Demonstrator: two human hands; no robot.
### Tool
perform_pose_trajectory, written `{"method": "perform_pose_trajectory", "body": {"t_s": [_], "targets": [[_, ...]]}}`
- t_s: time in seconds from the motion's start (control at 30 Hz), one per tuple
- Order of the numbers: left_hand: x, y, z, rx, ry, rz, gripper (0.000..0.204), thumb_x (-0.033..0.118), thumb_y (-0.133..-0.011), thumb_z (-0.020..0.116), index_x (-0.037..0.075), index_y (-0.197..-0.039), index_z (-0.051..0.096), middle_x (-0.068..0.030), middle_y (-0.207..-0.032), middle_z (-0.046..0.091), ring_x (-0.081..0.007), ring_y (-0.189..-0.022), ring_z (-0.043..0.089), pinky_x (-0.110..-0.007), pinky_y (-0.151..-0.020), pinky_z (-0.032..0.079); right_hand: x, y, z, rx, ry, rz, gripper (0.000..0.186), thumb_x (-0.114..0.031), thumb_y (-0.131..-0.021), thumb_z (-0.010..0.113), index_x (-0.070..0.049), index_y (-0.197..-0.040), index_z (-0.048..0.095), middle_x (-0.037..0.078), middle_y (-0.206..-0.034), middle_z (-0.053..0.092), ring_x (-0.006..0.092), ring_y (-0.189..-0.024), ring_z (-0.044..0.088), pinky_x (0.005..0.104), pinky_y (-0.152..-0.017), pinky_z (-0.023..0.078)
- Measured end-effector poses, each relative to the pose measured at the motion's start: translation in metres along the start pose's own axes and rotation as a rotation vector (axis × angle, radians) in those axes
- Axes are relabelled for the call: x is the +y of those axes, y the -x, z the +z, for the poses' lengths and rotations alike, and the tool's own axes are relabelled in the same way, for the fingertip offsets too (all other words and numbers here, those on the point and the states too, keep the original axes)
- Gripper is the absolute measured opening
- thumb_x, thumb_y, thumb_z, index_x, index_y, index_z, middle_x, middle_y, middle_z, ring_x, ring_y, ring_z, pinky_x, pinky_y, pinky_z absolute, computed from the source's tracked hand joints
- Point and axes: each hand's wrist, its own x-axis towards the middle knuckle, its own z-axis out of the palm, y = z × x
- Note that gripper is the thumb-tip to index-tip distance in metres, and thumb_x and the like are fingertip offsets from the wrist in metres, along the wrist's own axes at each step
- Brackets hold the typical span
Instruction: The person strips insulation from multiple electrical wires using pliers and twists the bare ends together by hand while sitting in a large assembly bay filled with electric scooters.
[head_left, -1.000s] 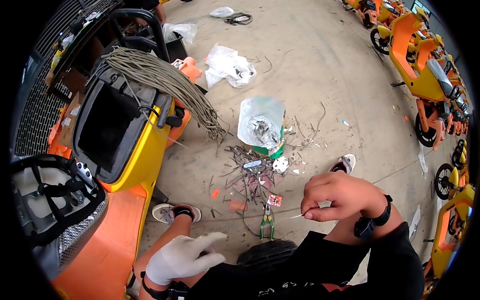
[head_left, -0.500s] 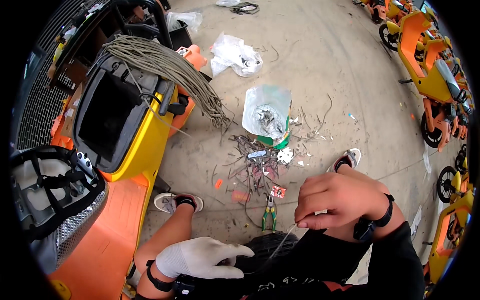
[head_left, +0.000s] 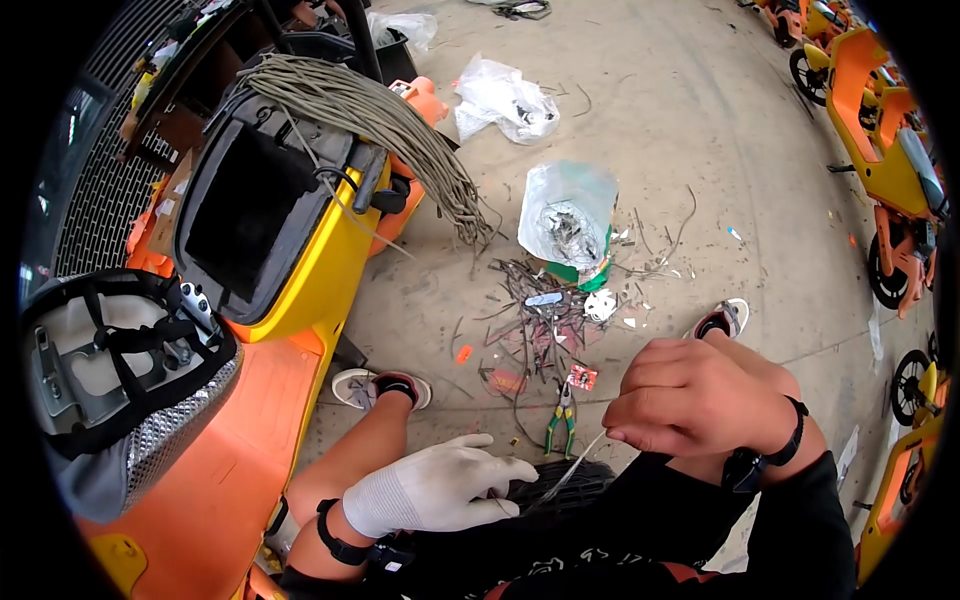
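My right hand (head_left: 690, 405), bare, is closed in a pinch on one end of a thin, pale strand (head_left: 578, 462). The strand slants down toward a black ribbed tyre (head_left: 575, 480) between my legs; its lower end is hard to make out. Left of the tyre, my left hand (head_left: 445, 485) wears a white knit glove. Its fingers are apart, with nothing visible in them. Pliers with green and yellow handles (head_left: 562, 425) lie on the floor just beyond the tyre, beside a small red packet (head_left: 582, 377).
An orange and yellow scooter (head_left: 290, 345) stands at my left, with a coil of grey cord (head_left: 375, 130) over its open box. Ahead are an open bag (head_left: 560, 205), dark cut strips (head_left: 535, 300) and a clear plastic bag (head_left: 505, 100). More scooters (head_left: 880, 140) line the right.
The view has shifted, so the floor things sit further right. My left hand has risen slightly and its fingers have spread. My right hand keeps its pinch on the strand.
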Motion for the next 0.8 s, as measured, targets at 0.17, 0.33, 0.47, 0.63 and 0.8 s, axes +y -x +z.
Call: {"method": "perform_pose_trajectory", "body": {"t_s": [0.17,0.33,0.47,0.63,0.8], "targets": [[0.007,-0.002,-0.007,0.071,0.035,0.021,0.055,0.034,-0.091,0.067,0.011,-0.138,0.050,-0.0110,-0.108,0.067,-0.0281,-0.097,0.063,-0.040,-0.114,0.035,0.003,0.003,-0.009,0.174,0.076,0.078,0.011,-0.009,-0.083,0.074,-0.008,-0.091,0.067,0.005,-0.073,0.058,0.0258,-0.067,0.059,0.0367,-0.064,0.048],[0.015,-0.001,-0.014,0.137,0.112,-0.063,0.061,0.033,-0.089,0.069,0.007,-0.140,0.048,-0.0114,-0.106,0.066,-0.0285,-0.101,0.058,-0.038,-0.107,0.041,0.003,0.011,-0.015,0.211,0.006,0.100,0.011,-0.008,-0.082,0.075,-0.008,-0.091,0.068,0.005,-0.073,0.060,0.0246,-0.067,0.059,0.0363,-0.064,0.049],[0.009,-0.001,-0.008,0.243,0.052,-0.001,0.056,0.029,-0.090,0.066,0.006,-0.137,0.048,-0.0118,-0.101,0.067,-0.0313,-0.099,0.059,-0.041,-0.097,0.043,-0.003,0.008,-0.013,0.115,-0.001,0.012,0.012,-0.010,-0.083,0.075,-0.008,-0.091,0.067,0.006,-0.076,0.059,0.0248,-0.070,0.060,0.0359,-0.064,0.048],[0.022,-0.007,-0.013,0.142,0.136,-0.066,0.051,0.027,-0.091,0.068,0.006,-0.135,0.053,-0.0082,-0.094,0.067,-0.0257,-0.094,0.063,-0.036,-0.086,0.051,-0.005,0.005,-0.009,0.057,0.017,-0.034,0.012,-0.012,-0.085,0.074,-0.007,-0.092,0.066,0.006,-0.076,0.056,0.0251,-0.071,0.059,0.0356,-0.065,0.048],[0.025,-0.014,-0.006,-0.001,0.251,-0.107,0.046,0.033,-0.096,0.062,0.010,-0.135,0.054,-0.0096,-0.088,0.066,-0.0273,-0.085,0.065,-0.036,-0.080,0.051,-0.006,0.003,0.004,-0.003,-0.024,-0.089,0.012,-0.013,-0.087,0.072,-0.006,-0.092,0.064,0.006,-0.074,0.053,0.0246,-0.069,0.057,0.0353,-0.064,0.047]]}}
